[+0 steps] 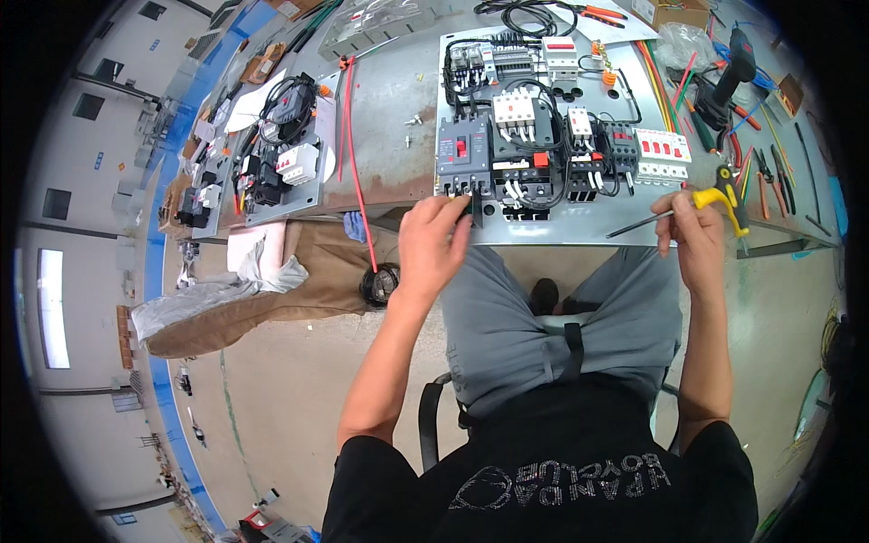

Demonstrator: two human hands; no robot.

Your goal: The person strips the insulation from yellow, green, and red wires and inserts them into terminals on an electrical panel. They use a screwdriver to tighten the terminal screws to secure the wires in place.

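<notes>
My left hand [433, 240] is at the lower end of a large grey circuit breaker [463, 147] with a red toggle. Its thumb and fingers close on a small black part [477, 208] by the breaker's lower terminals; the fingers hide some of it. My right hand [695, 237] grips a screwdriver [641, 224] near the panel's front right corner. Its thin dark shaft points left over the metal mounting panel [579, 226], clear of the devices. A yellow and black handle [727, 201] sticks out beyond the fingers.
Contactors [515, 110], a row of small breakers [663, 156] and black wiring fill the panel. A second wired panel [281, 181] lies left, past a red cable [351, 154]. At right are a power drill [729, 77], pliers [777, 181] and coloured wires. A brown-clad leg [244, 299] extends at left.
</notes>
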